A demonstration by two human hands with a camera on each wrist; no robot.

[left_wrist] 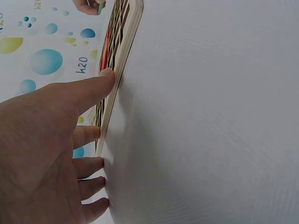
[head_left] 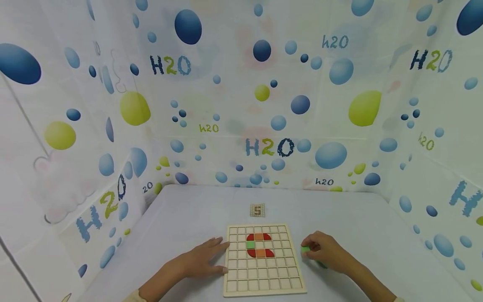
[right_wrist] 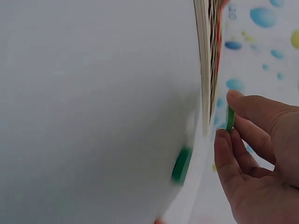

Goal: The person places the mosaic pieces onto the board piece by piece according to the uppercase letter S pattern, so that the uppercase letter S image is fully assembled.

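Note:
A wooden grid board point(head_left: 269, 286) lies on the table with red, orange and green tiles point(head_left: 250, 245) set in a curved shape in its upper cells. My left hand point(head_left: 198, 259) rests at the board's left edge, thumb and fingers spread and touching its side. Just right of the board, my right hand point(head_left: 327, 253) pinches a light green tile point(head_left: 305, 249) between thumb and fingers. In the right wrist view that tile point(right_wrist: 230, 118) is seen edge-on. A darker green piece point(right_wrist: 181, 165) lies on the table close to that hand, partly hidden beneath it in the head view.
Behind the board lies a small gridded card point(head_left: 258, 210) with a brown figure like a 5 or S. A bit of something red point(right_wrist: 158, 221) shows at the bottom of the right wrist view. Patterned white curtains point(head_left: 226, 105) surround the table point(head_left: 188, 209).

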